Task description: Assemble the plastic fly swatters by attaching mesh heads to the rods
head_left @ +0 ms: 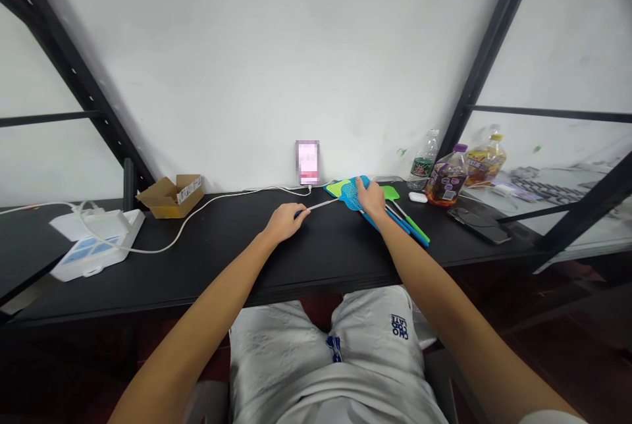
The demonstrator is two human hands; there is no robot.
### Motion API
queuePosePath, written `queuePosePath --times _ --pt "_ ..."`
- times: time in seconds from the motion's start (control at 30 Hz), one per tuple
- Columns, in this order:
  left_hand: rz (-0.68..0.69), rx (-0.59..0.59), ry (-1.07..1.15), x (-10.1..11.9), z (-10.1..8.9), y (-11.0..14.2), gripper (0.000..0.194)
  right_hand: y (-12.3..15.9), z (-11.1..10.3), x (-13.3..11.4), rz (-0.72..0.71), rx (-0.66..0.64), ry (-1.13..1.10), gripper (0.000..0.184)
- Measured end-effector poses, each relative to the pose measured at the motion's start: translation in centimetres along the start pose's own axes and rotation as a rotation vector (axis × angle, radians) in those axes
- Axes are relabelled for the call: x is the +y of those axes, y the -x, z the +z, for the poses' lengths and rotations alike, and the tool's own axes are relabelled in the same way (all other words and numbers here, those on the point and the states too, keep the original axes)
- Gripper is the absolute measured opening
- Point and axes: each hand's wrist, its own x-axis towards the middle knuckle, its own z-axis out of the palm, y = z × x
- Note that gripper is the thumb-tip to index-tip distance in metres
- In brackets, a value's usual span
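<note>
Black counter (207, 272) has a little cardboard box (170, 197) at 10 o'clock, white box (96, 246) at 9, propped-up phone (307, 162) at 12, and water bottle (423, 160), juice bottle (447, 177), dark phone (478, 225) around 2.

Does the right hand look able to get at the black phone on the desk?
Probably yes. The right hand rests on a blue fly swatter, and the phone lies flat to its right; only the low swatter handles lie between, so the way looks free.

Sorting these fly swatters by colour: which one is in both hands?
The blue-headed one, right hand on its head, left hand at its handle end; the green-headed swatter beside it lies untouched.
</note>
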Motion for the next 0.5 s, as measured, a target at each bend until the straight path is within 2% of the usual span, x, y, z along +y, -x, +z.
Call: queuePosePath --times 0.5 --pt "0.009 -0.020 -0.093 0.14 0.01 0.21 0.035 0.79 0.17 -0.45 -0.041 0.010 0.068 0.067"
